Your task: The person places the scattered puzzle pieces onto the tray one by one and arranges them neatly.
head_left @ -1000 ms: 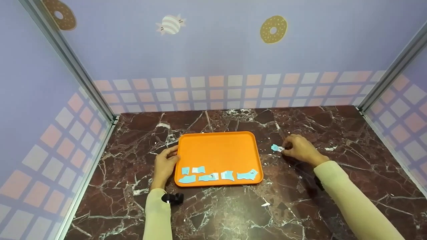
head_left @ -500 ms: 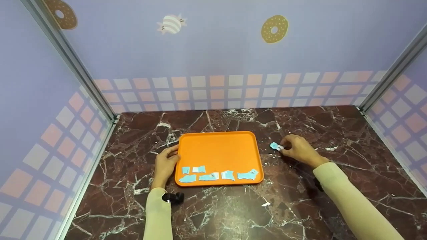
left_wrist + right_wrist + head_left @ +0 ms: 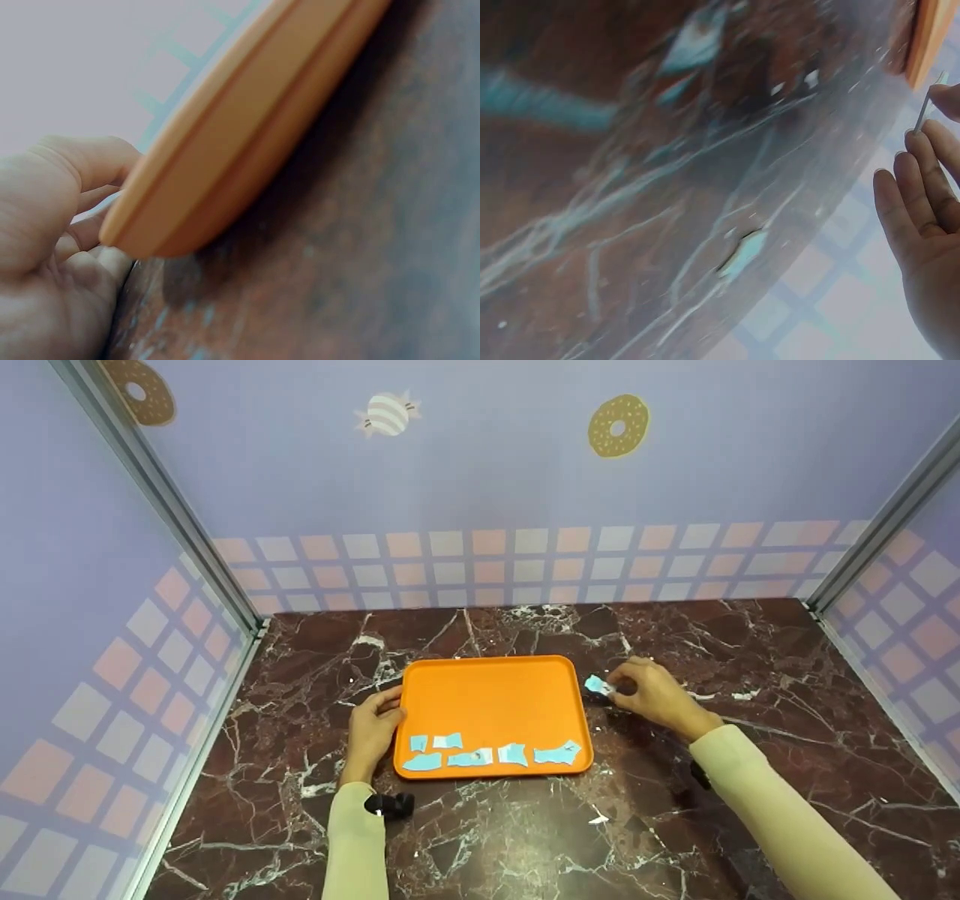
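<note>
An orange tray (image 3: 491,697) lies on the dark table. My left hand (image 3: 370,735) grips its left edge; in the left wrist view the thumb touches the rim of the tray (image 3: 225,142) and the other fingers curl behind it. To the right of the tray, my right hand (image 3: 658,697) pinches a torn piece of light blue and white paper (image 3: 597,685) between thumb and fingertips. The right wrist view shows that paper (image 3: 924,112) edge-on in the right hand (image 3: 934,202). Several similar torn paper pieces (image 3: 422,762) lie flat along the tray's near side.
The table (image 3: 495,840) is dark red marble with white veins. Small white scraps are scattered on it, including a larger white scrap (image 3: 598,819) below the tray's right corner. Patterned walls (image 3: 487,487) enclose the back and both sides.
My right hand has moved left with the paper piece, coming close to the tray's right edge. The left hand and the tray have stayed in place.
</note>
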Motion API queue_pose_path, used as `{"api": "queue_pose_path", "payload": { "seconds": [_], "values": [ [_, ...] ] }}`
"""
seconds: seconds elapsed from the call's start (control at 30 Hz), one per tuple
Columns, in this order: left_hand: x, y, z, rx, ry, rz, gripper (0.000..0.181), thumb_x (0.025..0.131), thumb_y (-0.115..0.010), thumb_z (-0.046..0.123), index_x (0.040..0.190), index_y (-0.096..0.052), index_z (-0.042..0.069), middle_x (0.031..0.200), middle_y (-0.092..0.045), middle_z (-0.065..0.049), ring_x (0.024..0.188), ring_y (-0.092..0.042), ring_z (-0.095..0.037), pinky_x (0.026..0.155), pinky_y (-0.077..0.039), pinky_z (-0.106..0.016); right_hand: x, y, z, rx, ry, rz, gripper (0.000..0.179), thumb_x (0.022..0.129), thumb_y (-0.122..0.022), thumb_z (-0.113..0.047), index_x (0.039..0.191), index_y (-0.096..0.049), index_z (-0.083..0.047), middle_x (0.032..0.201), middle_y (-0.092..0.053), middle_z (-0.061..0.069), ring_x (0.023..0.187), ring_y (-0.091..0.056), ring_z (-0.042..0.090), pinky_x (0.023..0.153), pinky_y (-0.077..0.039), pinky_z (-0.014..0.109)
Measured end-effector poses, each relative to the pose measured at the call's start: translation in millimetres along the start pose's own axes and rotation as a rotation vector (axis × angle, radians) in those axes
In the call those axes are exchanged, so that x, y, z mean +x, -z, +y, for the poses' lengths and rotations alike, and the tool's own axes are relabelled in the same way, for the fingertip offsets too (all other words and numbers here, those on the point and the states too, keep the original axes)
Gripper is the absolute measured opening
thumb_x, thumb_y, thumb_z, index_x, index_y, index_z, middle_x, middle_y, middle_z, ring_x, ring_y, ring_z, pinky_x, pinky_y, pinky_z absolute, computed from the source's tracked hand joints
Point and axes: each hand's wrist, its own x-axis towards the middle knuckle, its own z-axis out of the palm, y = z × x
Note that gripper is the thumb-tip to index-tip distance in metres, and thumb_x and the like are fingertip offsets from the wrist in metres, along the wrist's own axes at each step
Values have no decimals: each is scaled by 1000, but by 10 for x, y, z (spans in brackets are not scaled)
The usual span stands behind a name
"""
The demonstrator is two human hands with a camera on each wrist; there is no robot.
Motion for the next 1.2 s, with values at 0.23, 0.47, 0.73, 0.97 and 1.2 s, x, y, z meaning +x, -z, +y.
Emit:
{"api": "queue_pose_path", "payload": {
  "seconds": [0.23,0.47,0.73,0.97,1.2],
  "values": [
    [1,-12,-6,-6,-16,19,38,93,-68,-10,130,-72,-8,123,-69,-25,114,-69,-39,87,-56,-20,82,-83,-204,-1,83,0,18,85,-87,-5,101,-78,-2,99,-69,10,94,-65,32,88,-56,51],
    [11,-9,-22,6,-16,12,39,93,-68,-10,131,-72,-7,124,-70,-24,114,-69,-37,88,-56,-20,148,-163,-391,-11,140,-10,20,84,-87,-4,102,-78,-2,101,-69,10,97,-65,33,90,-56,51],
    [10,-5,-29,11,-20,9,38,93,-68,-10,131,-72,-8,123,-69,-24,114,-69,-38,87,-57,-21,215,-273,-592,15,221,-36,17,86,-83,-1,102,-78,-1,100,-69,8,92,-61,29,83,-54,46],
    [10,-11,-35,-17,-31,10,38,93,-67,-11,131,-70,-10,123,-69,-28,115,-68,-42,83,-53,-13,275,-369,-758,40,218,-89,16,89,-80,-1,105,-78,-2,105,-71,9,99,-63,29,88,-56,46],
    [3,-9,-33,-22,-35,11,38,93,-67,-12,131,-71,-10,123,-69,-27,114,-68,-41,84,-53,-13,324,-477,-892,53,245,-130,18,89,-81,-2,107,-78,-2,105,-70,10,97,-66,29,88,-57,46]
  ]
}}
